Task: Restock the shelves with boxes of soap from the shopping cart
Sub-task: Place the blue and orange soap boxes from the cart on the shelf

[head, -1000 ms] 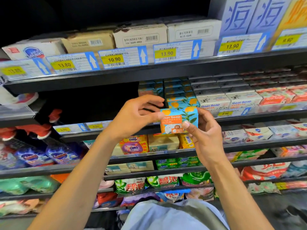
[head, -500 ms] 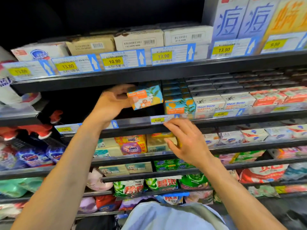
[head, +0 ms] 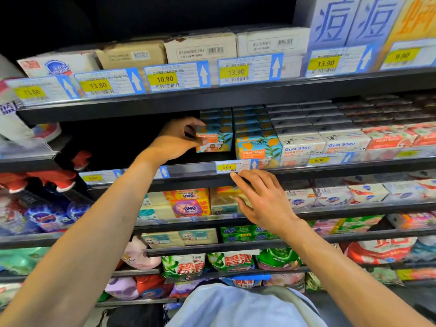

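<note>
The blue-and-orange Goat Soap box [head: 213, 140] is inside the shelf [head: 306, 172] bay second from the top, at the left end of the soap row, upright with its printed front facing out. The left hand [head: 175, 140] pinches it by its left end, thumb on top and fingers curled round the side. Whether its base already rests on the shelf board I cannot tell, since the front lip hides it. Just to its right is a stack of matching boxes [head: 258, 149], and beyond those are white Goat Soap boxes [head: 302, 145] and then red-and-white ones [head: 387, 138]. To the left of the held box the bay is dark.

The right hand [head: 262, 199] holds nothing. Its fingers are straight and spread, and the index tip is at the shelf's front edge just under the yellow 8.00 price tag [head: 232, 166]; contact is not clear.

Above is another shelf [head: 212, 97] with larger cartons and tags reading 13.80, 10.90 and 13.90. Below are an OMO pack [head: 190, 207] and, lower still, green detergent bags [head: 226, 261]
</note>
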The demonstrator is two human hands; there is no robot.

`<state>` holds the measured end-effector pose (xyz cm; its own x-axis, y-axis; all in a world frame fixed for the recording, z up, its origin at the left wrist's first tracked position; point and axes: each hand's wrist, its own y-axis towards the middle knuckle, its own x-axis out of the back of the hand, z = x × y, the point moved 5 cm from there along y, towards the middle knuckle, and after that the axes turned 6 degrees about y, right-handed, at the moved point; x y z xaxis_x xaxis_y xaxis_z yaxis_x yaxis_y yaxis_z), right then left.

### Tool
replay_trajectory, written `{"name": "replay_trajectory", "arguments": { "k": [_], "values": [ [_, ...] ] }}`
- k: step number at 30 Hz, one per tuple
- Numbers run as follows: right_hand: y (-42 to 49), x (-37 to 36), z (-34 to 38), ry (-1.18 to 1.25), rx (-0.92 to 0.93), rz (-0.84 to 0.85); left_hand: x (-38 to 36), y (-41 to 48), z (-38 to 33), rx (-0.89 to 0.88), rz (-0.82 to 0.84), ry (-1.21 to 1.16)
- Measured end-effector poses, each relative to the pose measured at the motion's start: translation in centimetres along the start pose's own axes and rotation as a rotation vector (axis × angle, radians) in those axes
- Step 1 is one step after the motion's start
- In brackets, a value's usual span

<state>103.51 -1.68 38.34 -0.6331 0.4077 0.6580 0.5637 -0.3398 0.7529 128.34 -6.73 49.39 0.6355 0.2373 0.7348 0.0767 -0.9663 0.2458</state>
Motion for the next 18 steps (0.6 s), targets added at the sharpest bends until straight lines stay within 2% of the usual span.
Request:
{"name": "replay_trajectory", "arguments": {
  "k": [5,11,18],
  "values": [
    [-0.03,-0.34,-0.11,0.004,-0.010,-0.069,-0.28,0.41,-0.01,-0.059,-0.018,0.129],
    [-0.06,-0.47,-0.30,0.028,-0.017,-0.096,-0.35,0.77,-0.07,-0.011,-0.016,0.132],
    [-0.33,-0.54,-0.17,0.053,-0.036,-0.021,-0.55,0.71,0.29,0.031,0.030,0.110]
  ]
}}
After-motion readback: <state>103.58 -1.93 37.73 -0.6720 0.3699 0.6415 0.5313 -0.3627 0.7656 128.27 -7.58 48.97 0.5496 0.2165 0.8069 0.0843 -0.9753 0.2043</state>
